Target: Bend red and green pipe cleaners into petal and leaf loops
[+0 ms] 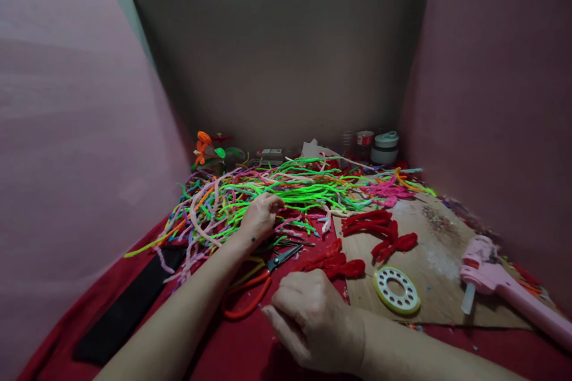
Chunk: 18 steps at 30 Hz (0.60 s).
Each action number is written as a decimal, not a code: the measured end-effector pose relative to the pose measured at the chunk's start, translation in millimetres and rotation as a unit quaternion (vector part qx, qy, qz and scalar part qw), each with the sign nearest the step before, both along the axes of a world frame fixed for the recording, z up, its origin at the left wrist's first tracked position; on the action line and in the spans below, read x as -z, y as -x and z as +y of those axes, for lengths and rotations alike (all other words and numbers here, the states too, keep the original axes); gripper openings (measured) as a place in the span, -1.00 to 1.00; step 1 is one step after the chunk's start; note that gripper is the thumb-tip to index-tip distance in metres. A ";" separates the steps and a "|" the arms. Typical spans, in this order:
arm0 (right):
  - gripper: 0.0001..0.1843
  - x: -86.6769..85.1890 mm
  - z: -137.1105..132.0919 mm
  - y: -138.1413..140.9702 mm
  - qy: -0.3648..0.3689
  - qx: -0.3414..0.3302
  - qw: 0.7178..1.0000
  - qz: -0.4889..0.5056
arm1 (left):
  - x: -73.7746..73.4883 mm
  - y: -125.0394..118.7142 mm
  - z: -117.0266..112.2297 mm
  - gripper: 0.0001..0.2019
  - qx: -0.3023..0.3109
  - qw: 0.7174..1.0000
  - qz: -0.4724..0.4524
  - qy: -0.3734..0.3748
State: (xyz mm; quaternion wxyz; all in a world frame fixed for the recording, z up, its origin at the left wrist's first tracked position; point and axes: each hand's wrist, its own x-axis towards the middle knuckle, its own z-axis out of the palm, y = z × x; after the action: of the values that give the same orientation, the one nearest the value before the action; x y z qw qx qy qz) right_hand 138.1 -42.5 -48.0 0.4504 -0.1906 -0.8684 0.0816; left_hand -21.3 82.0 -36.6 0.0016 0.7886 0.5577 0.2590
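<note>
My left hand (261, 215) reaches into a wide, tangled pile of pipe cleaners (308, 190), its fingers bent against the bright green ones. Its fingertips are turned away, so whatever they pinch is hidden. Closer to me, my right hand (315, 318) is closed with fingers curled under, and its contents cannot be seen. Between my hands lies a pair of scissors (246, 303) with orange handles, blades pointing away to the right. Bent red fuzzy pieces (339, 266) rest just beyond my right hand, and more red pieces (379, 232) lie on the cardboard.
A pink glue gun (485, 268) and a yellow-rimmed tape spool (396, 290) rest on a cardboard sheet (440, 303). A black strip (127, 306) lies at left on the red cloth (232, 351). An orange flower (203, 146) and a lidded container (385, 147) stand at the back.
</note>
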 end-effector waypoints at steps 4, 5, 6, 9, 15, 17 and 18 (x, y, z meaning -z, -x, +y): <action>-0.73 0.2 0.5 0.6 0.007 0.005 1.000 0.010 | -7.0 -5.6 2.6 -0.88 0.029 0.999 -0.004 0.026; -0.73 0.4 0.7 0.5 0.011 0.007 1.000 0.010 | -10.0 -6.4 4.5 -0.88 0.025 0.999 -0.024 0.031; -0.73 0.7 0.9 0.3 0.015 0.007 1.000 0.008 | -13.1 -6.5 7.5 -0.88 0.015 0.998 -0.046 0.035; -0.73 2.4 1.1 -0.5 0.031 0.007 0.999 0.004 | -21.0 -2.8 22.3 -0.90 -0.020 0.994 -0.096 0.039; -0.73 4.7 0.1 -0.1 0.055 0.005 0.998 0.002 | -18.4 10.0 52.3 -0.83 -0.055 0.972 -0.210 0.086; -0.73 4.5 -0.8 0.4 0.060 0.001 0.998 0.005 | -14.6 11.2 56.8 -0.84 -0.048 0.969 -0.224 0.094; -0.73 4.3 -1.3 0.5 0.061 -0.002 0.998 0.005 | -13.1 11.5 57.9 -0.84 -0.044 0.969 -0.226 0.094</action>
State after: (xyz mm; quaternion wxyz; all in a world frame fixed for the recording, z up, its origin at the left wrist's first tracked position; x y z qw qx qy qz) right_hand 137.6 -43.8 -52.3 0.4417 -0.2158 -0.8601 0.1367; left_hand -32.8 139.9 -23.5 0.1905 0.6807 0.5988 0.3765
